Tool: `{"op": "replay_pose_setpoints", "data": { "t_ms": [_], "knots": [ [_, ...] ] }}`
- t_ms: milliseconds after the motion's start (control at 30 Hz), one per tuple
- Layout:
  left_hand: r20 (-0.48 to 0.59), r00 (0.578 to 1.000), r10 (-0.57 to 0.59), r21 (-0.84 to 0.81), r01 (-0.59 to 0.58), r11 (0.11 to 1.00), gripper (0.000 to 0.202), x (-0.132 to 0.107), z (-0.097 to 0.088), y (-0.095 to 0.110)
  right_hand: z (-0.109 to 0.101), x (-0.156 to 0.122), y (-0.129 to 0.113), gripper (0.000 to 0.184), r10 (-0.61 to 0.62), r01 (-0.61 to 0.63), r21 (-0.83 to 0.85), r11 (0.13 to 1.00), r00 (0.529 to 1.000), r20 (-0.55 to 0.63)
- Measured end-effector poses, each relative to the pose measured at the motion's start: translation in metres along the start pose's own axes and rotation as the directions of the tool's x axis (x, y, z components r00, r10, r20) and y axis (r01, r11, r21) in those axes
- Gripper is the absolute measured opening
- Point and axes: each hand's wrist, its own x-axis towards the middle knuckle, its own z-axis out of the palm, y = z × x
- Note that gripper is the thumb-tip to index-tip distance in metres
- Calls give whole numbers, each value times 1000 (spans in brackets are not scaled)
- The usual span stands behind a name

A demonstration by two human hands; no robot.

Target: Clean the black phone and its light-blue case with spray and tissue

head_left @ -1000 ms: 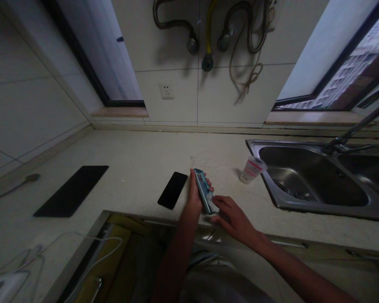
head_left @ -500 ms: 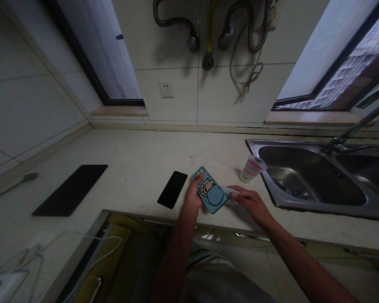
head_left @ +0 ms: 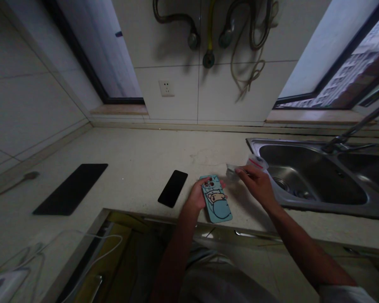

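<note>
My left hand (head_left: 198, 194) is closed around a light-blue phone case (head_left: 220, 207) with a sleeping cartoon character on it. The case tilts over the counter's front edge, and skin tone shows through its camera holes. To its upper right, my right hand (head_left: 255, 181) pinches a thin, whitish see-through piece (head_left: 232, 171); whether it is film or tissue I cannot tell. Left of my left hand a black phone (head_left: 173, 188) lies flat on the counter. Partly hidden behind my right hand is a clear plastic cup (head_left: 257, 161) with a red marking, beside the sink.
A steel double sink (head_left: 312, 174) with a faucet (head_left: 337, 143) takes up the right side of the counter (head_left: 145, 147). On the left lie a black mat (head_left: 71, 189) and a white cable (head_left: 91, 235). A socket (head_left: 166, 88) and hoses (head_left: 210, 38) are on the wall.
My right hand has moved up and away from the phone case, carrying the whitish piece. The case has turned more upright in my left hand and shifted slightly right and down.
</note>
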Motion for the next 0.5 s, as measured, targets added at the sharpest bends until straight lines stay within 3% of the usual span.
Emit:
{"op": "replay_pose_setpoints", "data": {
  "t_ms": [100, 167, 267, 367, 500],
  "knots": [
    [25, 999, -26, -33, 27, 999, 29, 2, 1, 0, 15, 3, 3, 29, -204, 214, -136, 967, 975, 87],
    [10, 1000, -24, -64, 25, 998, 33, 3, 3, -1, 28, 0, 6, 27, -319, 378, -210, 902, 910, 265],
    [-44, 999, -16, -109, 11, 994, 38, 3, 9, -2, 43, -8, 12, 34, -332, 496, -250, 831, 804, 493],
    [-94, 996, 1, -126, -13, 992, 44, 1, 15, -1, 49, -19, 15, 43, -313, 498, -266, 825, 796, 518],
    [-141, 989, 31, -95, -45, 995, 50, -2, 21, 2, 46, -40, 15, 41, -378, 534, -218, 817, 781, 496]
  ]
}}
